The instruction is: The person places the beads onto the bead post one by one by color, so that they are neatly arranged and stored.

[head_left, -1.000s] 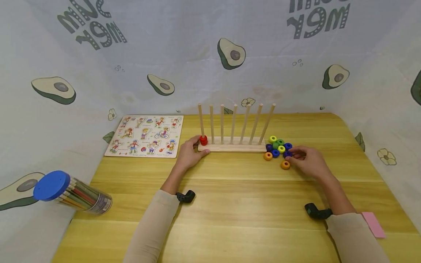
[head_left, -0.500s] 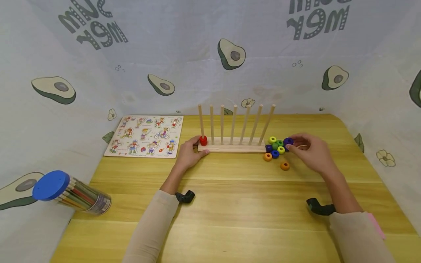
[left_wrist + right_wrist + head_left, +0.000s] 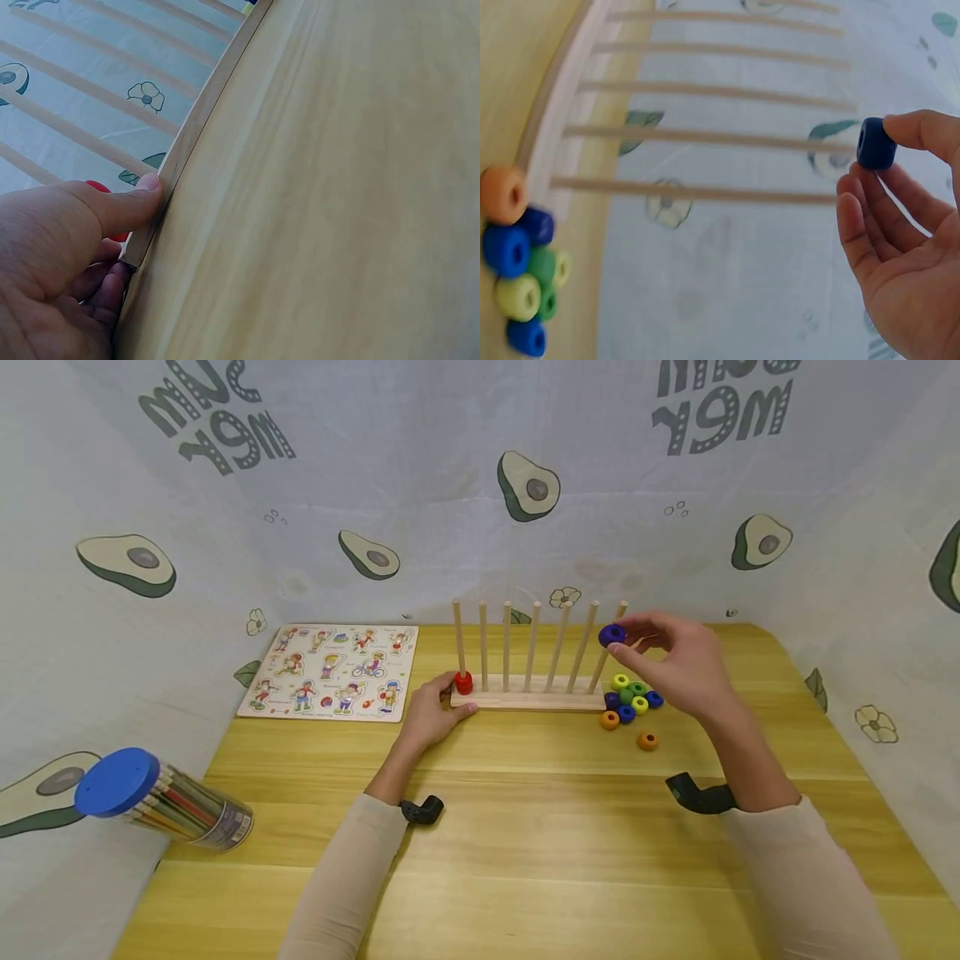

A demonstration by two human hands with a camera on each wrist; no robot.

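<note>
A wooden peg stand with several upright pegs stands toward the back of the table. My left hand grips its left end, thumb along the front edge of the base, as the left wrist view also shows. Red beads sit low on the leftmost peg. My right hand pinches a dark purple-blue bead between thumb and fingers, raised near the top of the rightmost peg. In the right wrist view this bead is off the pegs, its hole facing their tips.
Loose green, yellow, blue and purple beads cluster at the stand's right end, with an orange bead slightly apart. A picture puzzle board lies at back left. A blue-lidded pencil jar is at the left edge.
My right hand has picked the purple-blue bead out of the cluster and carried it up and left toward the peg tops. The left hand has stayed on the stand.
</note>
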